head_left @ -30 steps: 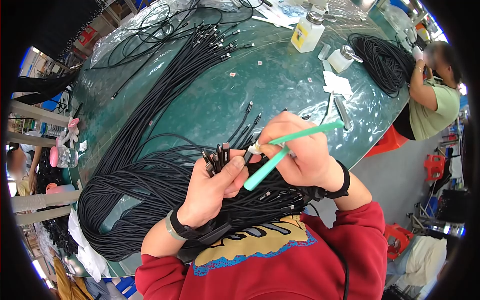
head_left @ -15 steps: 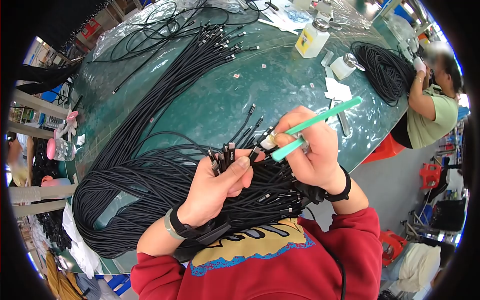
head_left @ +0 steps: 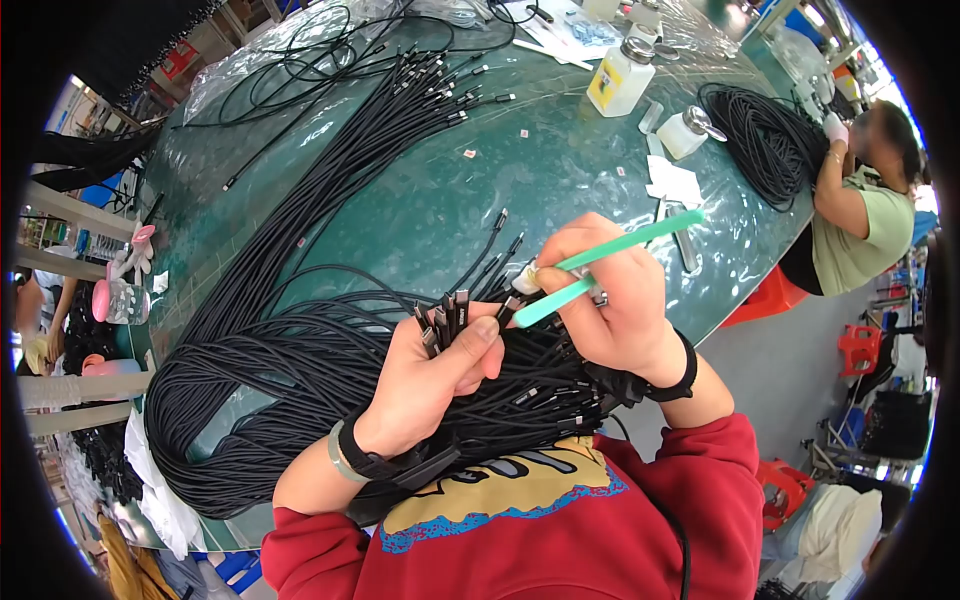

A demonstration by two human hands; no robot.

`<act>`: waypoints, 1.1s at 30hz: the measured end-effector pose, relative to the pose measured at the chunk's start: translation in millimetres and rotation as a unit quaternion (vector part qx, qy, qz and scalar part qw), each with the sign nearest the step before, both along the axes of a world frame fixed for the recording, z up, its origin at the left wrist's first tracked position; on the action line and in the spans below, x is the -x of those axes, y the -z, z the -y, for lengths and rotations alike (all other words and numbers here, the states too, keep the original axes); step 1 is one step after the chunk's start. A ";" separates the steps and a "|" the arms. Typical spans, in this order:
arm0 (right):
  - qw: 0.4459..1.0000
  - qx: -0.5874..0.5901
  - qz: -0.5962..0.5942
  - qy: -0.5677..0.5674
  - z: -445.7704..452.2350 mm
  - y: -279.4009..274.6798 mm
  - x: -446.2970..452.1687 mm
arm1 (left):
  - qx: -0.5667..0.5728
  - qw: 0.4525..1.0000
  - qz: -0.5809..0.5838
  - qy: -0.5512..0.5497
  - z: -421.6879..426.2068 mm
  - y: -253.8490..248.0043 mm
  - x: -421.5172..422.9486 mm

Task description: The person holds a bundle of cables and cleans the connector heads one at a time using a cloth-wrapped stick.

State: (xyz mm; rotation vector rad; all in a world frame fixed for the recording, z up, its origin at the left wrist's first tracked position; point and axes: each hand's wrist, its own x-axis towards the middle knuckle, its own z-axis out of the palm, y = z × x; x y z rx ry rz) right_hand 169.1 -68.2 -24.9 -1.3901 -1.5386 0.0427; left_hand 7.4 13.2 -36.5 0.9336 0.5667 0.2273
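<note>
My left hand (head_left: pixel 430 365) is closed around a small bunch of black USB cables (head_left: pixel 455 312), their metal plugs pointing up past the thumb. One cable plug (head_left: pixel 508 308) sticks out to the right, between my fingertips. In my right hand (head_left: pixel 612 300) is a green plastic tool (head_left: pixel 640 235) with two visible arms; its exact kind is unclear. A small white wad (head_left: pixel 526 279) sits at the right fingertips, close to that plug. Under both hands lies a thick heap of black cables (head_left: pixel 290 360), with more plugs (head_left: pixel 530 395) near my shirt.
Across the green table (head_left: pixel 400 220) stretches a long cable bundle (head_left: pixel 310 190). A yellow-labelled bottle (head_left: pixel 620 80) and a smaller bottle (head_left: pixel 683 133) stand at the back right. Beyond them are a coiled cable bundle (head_left: pixel 765 145) and a seated co-worker (head_left: pixel 870 200).
My right hand has moved slightly left, bringing the white wad and the green tool nearer the plug. My left hand keeps its hold on the cables.
</note>
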 end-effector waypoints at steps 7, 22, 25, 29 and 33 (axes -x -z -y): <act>0.999 0.005 0.018 -0.037 0.8 6.4 2.2 | -0.006 1.000 -0.008 0.011 -0.4 0.1 0.8; 1.000 0.012 -0.019 -0.010 1.3 -0.4 -0.1 | -0.029 0.999 -0.004 0.024 -2.4 -3.5 0.4; 0.999 -0.010 -0.026 -0.035 0.6 0.5 2.0 | -0.004 1.000 -0.013 0.024 -2.7 -2.8 0.4; 0.998 -0.014 0.009 -0.058 -1.2 5.7 1.7 | 0.054 0.998 0.001 0.039 -6.0 0.3 0.2; 0.998 0.001 0.013 -0.063 0.2 4.0 -2.7 | 0.095 0.995 0.024 0.034 -9.1 0.9 -0.2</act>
